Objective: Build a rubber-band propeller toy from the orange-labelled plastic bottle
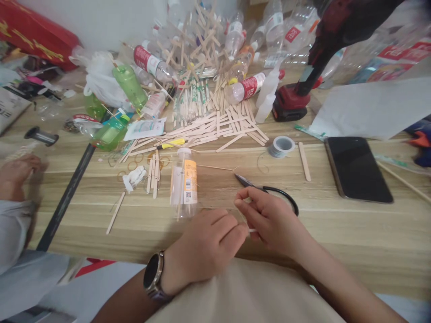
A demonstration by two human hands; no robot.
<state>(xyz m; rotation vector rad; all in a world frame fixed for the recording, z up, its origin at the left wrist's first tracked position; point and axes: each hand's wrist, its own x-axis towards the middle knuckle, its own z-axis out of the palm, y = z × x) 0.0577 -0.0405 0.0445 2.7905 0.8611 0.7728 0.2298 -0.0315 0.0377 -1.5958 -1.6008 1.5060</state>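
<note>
Near right of labelled bottle (184, 184): right hand (266, 217) pinches thin pale piece (252, 230); left hand (210, 244) curled, grip contents indeterminable. Left of bottle, one wooden stick (115, 213) unattached; finished portion not discernible

The fingertips of the left grip (212, 244) are hidden by its knuckles; the pale sliver (252, 230) between it and the right grip (247, 208) is too small to be identified. The scissors (251, 184) are partly covered. The drill (319, 56) is cut off by the top edge, a co-worker's sleeve (13, 231) by the left.
</note>
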